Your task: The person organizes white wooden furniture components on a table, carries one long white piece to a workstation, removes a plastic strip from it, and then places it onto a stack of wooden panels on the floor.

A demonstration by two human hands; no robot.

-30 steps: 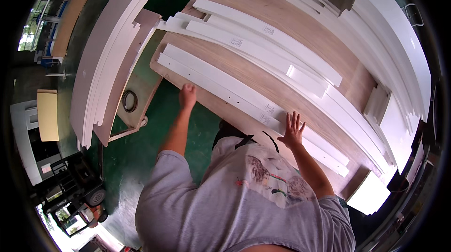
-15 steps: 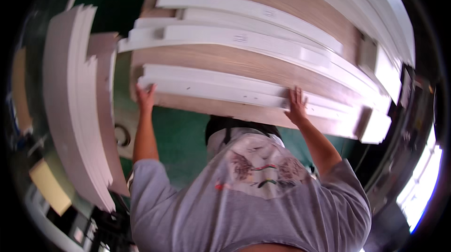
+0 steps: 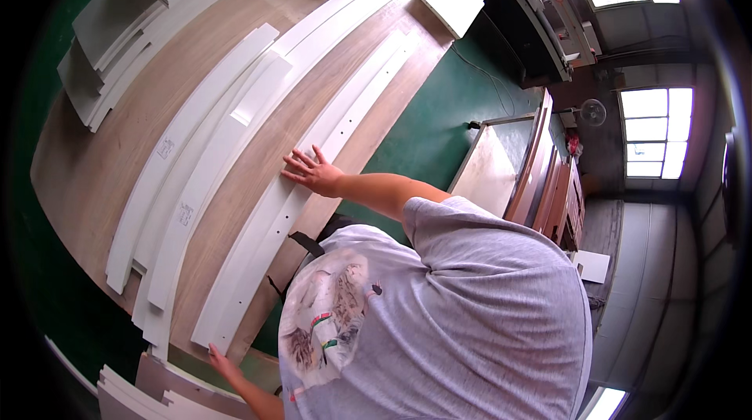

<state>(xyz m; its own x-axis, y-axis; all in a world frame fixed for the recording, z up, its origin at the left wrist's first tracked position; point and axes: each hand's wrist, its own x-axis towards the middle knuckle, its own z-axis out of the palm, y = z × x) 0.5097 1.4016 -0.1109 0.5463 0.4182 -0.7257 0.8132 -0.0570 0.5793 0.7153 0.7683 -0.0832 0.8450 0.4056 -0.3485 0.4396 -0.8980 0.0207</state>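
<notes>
A pair of long, narrow white strips point(image 3: 258, 252) lies side by side along the near edge of a wood-grain board point(image 3: 211, 177). The nearer strip has small dark holes. My right hand point(image 3: 315, 176) rests flat across the strips near mid-length, its fingers spread. At the strips' left end, low in the picture, my left hand point(image 3: 225, 365) touches the end with outstretched fingertips; part of that hand is hard to make out. Beyond them lie several more white strips point(image 3: 176, 220), some bearing small labels.
Stacked white panels point(image 3: 117, 28) stand on the board's far side, and a white block point(image 3: 454, 1) sits at its right end. More pale panels point(image 3: 137, 400) are at the lower left. Past the green floor point(image 3: 423, 142) stands a frame cart point(image 3: 501, 154) beside brown panels point(image 3: 556, 193).
My view has swung to the right, so the board now runs diagonally and windows show. Both hands stay on the same strips, the left at the end, the right farther along.
</notes>
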